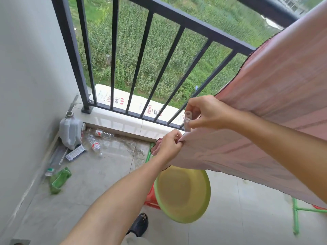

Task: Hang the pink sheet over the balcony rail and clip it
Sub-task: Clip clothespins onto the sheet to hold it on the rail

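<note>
A: where's the pink sheet (265,103) vs the hands?

B: It's draped from the balcony rail (194,26) at upper right. It falls down-left, and its free edge ends at the hands. The long axis runs from the rail diagonally towards the person.

A: hand state?

B: The left hand (169,145) pinches a bunched fold at the sheet's edge, fingers curled tight. The right hand (208,112) grips a clear clip (187,121) between thumb and fingers, directly above the left-hand pinch and just beside it.

A: so the move is straight down?

B: That's my read. The clip's long axis is near vertical, its lower end aimed at the fold. The right hand carries it and the left only presents the cloth.

A: is the clip on the fabric yet?

B: Can't tell. The clip is translucent, its lower end merges with the pale cloth, and the fingers cover its top.

A: other blind spots?

B: The point where the sheet crosses the top bar is cut off at the frame corner, and its outer side is hidden. A yellow basin (182,193) sits on the floor below, half under the cloth.
</note>
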The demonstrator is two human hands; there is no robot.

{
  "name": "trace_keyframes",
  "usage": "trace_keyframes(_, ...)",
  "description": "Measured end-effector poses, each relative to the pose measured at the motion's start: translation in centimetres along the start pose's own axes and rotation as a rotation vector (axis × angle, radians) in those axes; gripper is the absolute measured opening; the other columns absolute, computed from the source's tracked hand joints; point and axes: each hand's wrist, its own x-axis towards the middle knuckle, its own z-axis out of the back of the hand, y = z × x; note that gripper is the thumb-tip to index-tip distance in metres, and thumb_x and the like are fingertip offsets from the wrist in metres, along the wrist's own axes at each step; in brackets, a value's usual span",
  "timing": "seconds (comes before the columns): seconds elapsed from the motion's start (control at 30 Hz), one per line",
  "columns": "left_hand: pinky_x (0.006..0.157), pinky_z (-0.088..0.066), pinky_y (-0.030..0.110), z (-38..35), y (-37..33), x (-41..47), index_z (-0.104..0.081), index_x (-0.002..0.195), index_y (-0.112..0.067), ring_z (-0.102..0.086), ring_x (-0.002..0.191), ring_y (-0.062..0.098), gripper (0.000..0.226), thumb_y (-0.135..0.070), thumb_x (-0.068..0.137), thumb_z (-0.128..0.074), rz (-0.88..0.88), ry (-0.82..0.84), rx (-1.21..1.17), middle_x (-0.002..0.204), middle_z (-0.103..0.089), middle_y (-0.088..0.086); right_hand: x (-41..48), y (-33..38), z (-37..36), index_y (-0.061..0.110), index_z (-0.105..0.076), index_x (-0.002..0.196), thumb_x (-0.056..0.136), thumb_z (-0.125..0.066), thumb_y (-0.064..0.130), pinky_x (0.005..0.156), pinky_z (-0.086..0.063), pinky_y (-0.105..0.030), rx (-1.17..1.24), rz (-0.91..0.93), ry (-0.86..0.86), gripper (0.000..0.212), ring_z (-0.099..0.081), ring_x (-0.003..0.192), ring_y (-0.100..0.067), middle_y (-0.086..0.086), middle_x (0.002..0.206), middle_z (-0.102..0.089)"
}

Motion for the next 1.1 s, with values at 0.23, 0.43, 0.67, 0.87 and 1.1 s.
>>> trace_keyframes(0.23,0.055,-0.025,0.031,0.1,1.4,-0.3,-0.054,0.057,-0.012,-0.033,0.056,0.009,0.032,-0.018,0.086,-0.065,0.042,0.077,-0.115,0.057,-0.04,-0.006,1.5,-1.8,-4.0,0.011,-0.073,0.092,0.082,-0.072,0.021,0.063,-0.038,-0.026,-0.149,0.048,0.02,0.014,-0.057,0.072,-0.016,0.002,0.073,-0.064)
trace_keyframes(0.43,0.068,-0.047,0.039,0.2,2.3,-0.1,-0.072,0.074,-0.026,-0.058,0.079,0.019,0.03,-0.053,0.074,-0.06,0.039,0.067,-0.085,0.073,-0.066,-0.003,3.0,-2.7,-6.6,0.019,-0.071,0.08,0.08,-0.068,0.022,0.065,-0.045,-0.028,-0.339,-0.018,0.086,0.005,-0.06,0.077,-0.02,0.001,0.08,-0.069)
trace_keyframes(0.67,0.069,-0.049,0.036,1.6,2.4,0.9,-0.076,0.08,-0.015,-0.062,0.072,0.013,0.013,-0.024,0.086,-0.069,0.006,0.096,-0.07,0.073,-0.072,-0.001,3.4,-3.3,-7.1,0.027,-0.067,0.083,0.079,-0.068,0.024,0.064,-0.043,-0.027,-0.411,-0.087,0.187,0.005,-0.059,0.083,-0.022,0.005,0.078,-0.061)
trace_keyframes(0.87,0.075,-0.051,0.033,2.8,1.4,0.8,-0.075,0.085,-0.008,-0.066,0.077,0.016,0.009,-0.013,0.085,-0.067,0.03,0.084,-0.011,0.076,-0.071,0.0,2.5,-3.3,-7.4,0.03,-0.051,0.092,0.085,-0.056,0.014,0.062,-0.039,-0.03,-0.539,-0.105,0.278,0.019,-0.059,0.094,-0.028,-0.002,0.092,-0.058)
trace_keyframes(1.1,0.078,-0.05,0.034,8.8,1.6,-0.2,-0.064,0.111,-0.017,-0.059,0.085,0.016,0.027,-0.032,0.089,-0.061,-0.006,0.112,0.489,0.087,-0.063,-0.004,-2.6,-4.1,-9.1,0.018,-0.058,0.124,0.085,-0.046,0.01,0.066,-0.052,-0.038,-0.398,0.102,-0.168,0.042,-0.058,0.104,-0.026,-0.002,0.113,-0.062)
